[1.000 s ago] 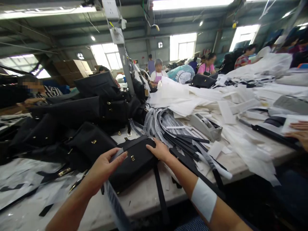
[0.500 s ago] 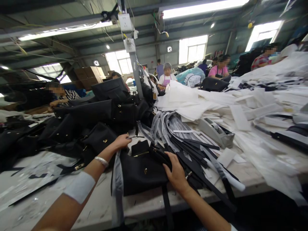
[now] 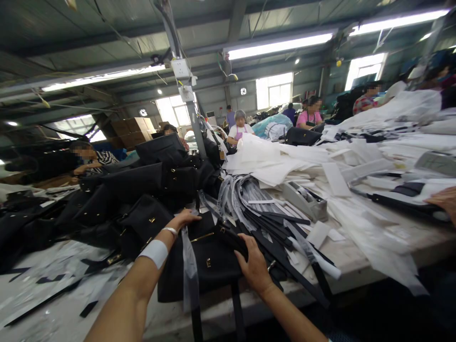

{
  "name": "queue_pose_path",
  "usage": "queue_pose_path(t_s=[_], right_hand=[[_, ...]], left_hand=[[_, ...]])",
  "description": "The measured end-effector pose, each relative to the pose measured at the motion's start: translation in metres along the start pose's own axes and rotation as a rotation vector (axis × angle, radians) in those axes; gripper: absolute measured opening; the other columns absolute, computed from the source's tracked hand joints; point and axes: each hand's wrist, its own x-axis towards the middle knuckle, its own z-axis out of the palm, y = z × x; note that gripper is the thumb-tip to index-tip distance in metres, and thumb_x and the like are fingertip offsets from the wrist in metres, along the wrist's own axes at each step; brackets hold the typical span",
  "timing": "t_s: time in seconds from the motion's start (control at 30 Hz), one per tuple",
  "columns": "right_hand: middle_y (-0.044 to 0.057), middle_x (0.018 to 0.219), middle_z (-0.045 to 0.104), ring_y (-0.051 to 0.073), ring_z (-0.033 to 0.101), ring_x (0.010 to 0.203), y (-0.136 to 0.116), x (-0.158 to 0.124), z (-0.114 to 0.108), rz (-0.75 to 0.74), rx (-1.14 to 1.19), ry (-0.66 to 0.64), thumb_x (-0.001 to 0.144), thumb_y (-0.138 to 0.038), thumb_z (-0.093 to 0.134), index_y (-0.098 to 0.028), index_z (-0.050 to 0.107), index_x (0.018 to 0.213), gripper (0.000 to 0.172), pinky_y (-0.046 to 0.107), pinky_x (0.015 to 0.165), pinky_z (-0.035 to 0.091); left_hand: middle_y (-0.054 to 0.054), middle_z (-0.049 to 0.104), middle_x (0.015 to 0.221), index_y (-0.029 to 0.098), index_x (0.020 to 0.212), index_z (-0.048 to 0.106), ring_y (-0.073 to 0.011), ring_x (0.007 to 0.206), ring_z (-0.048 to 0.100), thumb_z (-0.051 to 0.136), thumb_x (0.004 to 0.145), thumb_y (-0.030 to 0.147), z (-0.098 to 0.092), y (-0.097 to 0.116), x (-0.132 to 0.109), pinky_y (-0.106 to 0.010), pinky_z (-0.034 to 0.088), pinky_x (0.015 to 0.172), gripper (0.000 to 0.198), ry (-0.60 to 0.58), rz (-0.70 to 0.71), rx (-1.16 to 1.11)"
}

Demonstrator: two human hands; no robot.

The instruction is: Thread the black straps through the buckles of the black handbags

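Observation:
A black handbag with a gold clasp lies on the table edge in front of me. The fingers of my left hand are pressed together at its upper edge, by a black flap; what lies under the fingertips is partly hidden. Below that hand, a strap in clear plastic hangs down over the bag's front. My right hand grips the bag's upper right side, thumb in front and fingers on top. Another black strap dangles off the table edge.
More black bags are heaped at left. Wrapped straps, a grey tape dispenser and white sheets spread rightward. A metal post rises behind. A co-worker's hand reaches in at far right. Other people sit across the table.
My left hand has gone from the thin handle at the back to the bag's upper edge by the flap. My right hand keeps its grip. The co-worker's hand has come into view.

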Motion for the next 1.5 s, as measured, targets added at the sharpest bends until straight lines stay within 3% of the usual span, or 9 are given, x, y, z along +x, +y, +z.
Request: queue_pose_path(t_s=[0.2,0.37,0.57,0.73,0.87,1.1,1.23,1.33,1.5], right_hand=[[0.013,0.147,0.048,0.03,0.041,0.139,-0.017,0.001,-0.004,-0.218,-0.26,0.038,0.094,-0.011,0.047,-0.022,0.04,0.147,0.054,0.058,0.112,0.037],[0.007,0.131,0.065,0.025,0.053,0.128,-0.062,0.029,-0.003,-0.46,-0.232,-0.235,0.095,-0.012,0.053,-0.024,0.06,0.129,0.037,0.05,0.114,0.035],[0.014,0.131,0.063,0.032,0.053,0.125,-0.093,0.041,0.006,-0.404,-0.457,-0.307,0.087,-0.017,0.068,-0.014,0.061,0.128,0.042,0.054,0.116,0.028],[0.009,0.101,0.071,0.028,0.062,0.103,-0.104,0.015,-0.009,-0.372,-0.474,-0.297,0.09,-0.012,0.061,-0.019,0.066,0.108,0.021,0.051,0.103,0.04],[0.006,0.103,0.072,0.025,0.059,0.113,-0.096,-0.003,-0.03,-0.49,-0.316,-0.318,0.095,-0.016,0.057,-0.021,0.064,0.111,0.018,0.044,0.103,0.04],[0.005,0.113,0.072,0.022,0.059,0.118,-0.084,-0.018,-0.045,-0.573,-0.214,-0.338,0.098,-0.015,0.051,-0.022,0.063,0.118,0.025,0.04,0.107,0.04],[0.005,0.115,0.072,0.02,0.058,0.119,-0.082,-0.017,-0.045,-0.591,-0.192,-0.33,0.098,-0.014,0.051,-0.022,0.062,0.122,0.027,0.041,0.108,0.038],[0.005,0.112,0.072,0.021,0.059,0.118,-0.081,-0.017,-0.045,-0.592,-0.167,-0.322,0.099,-0.015,0.048,-0.022,0.063,0.12,0.027,0.042,0.108,0.038],[0.005,0.104,0.073,0.021,0.062,0.112,-0.085,-0.017,-0.05,-0.606,-0.113,-0.344,0.1,-0.015,0.045,-0.021,0.066,0.114,0.025,0.042,0.105,0.041]], left_hand=[[0.003,0.059,0.065,0.013,0.076,0.066,-0.0145,0.065,0.056,0.077,0.074,0.037,-0.037,0.01,-0.053,-0.024,0.039,0.059,0.027,0.262,0.274,0.014],[0.003,0.064,0.069,0.019,0.078,0.071,-0.0162,0.069,0.057,0.072,0.076,0.046,-0.04,0.03,-0.125,-0.025,0.034,0.063,0.027,0.403,0.417,0.112],[0.0,0.071,0.076,0.019,0.084,0.072,-0.0182,0.071,0.064,0.069,0.081,0.046,-0.033,0.038,-0.166,-0.025,0.039,0.065,0.027,0.526,0.486,0.29],[-0.006,0.074,0.089,0.02,0.095,0.072,-0.0238,0.081,0.068,0.064,0.087,0.044,-0.024,0.041,-0.182,-0.028,0.041,0.069,0.027,0.572,0.458,0.45],[-0.008,0.074,0.101,0.021,0.104,0.069,-0.0266,0.091,0.069,0.063,0.089,0.039,-0.002,0.046,-0.201,-0.029,0.042,0.071,0.024,0.454,0.469,0.545],[-0.004,0.075,0.084,0.022,0.092,0.074,-0.0217,0.078,0.069,0.06,0.089,0.038,0.012,0.042,-0.202,-0.026,0.042,0.066,0.021,-0.054,0.489,0.311],[-0.004,0.072,0.08,0.018,0.087,0.071,-0.0213,0.076,0.066,0.06,0.089,0.042,0.002,0.041,-0.191,-0.028,0.046,0.07,0.026,0.063,0.504,0.271],[-0.009,0.069,0.115,0.02,0.12,0.063,-0.0266,0.102,0.065,0.074,0.079,0.043,0.002,0.039,-0.18,-0.031,0.048,0.087,0.049,0.211,0.495,0.403],[-0.016,0.063,0.13,0.023,0.149,0.037,-0.0341,0.115,0.062,0.085,0.068,0.044,0.026,0.03,-0.16,-0.037,0.048,0.093,0.097,0.079,0.416,0.574]])
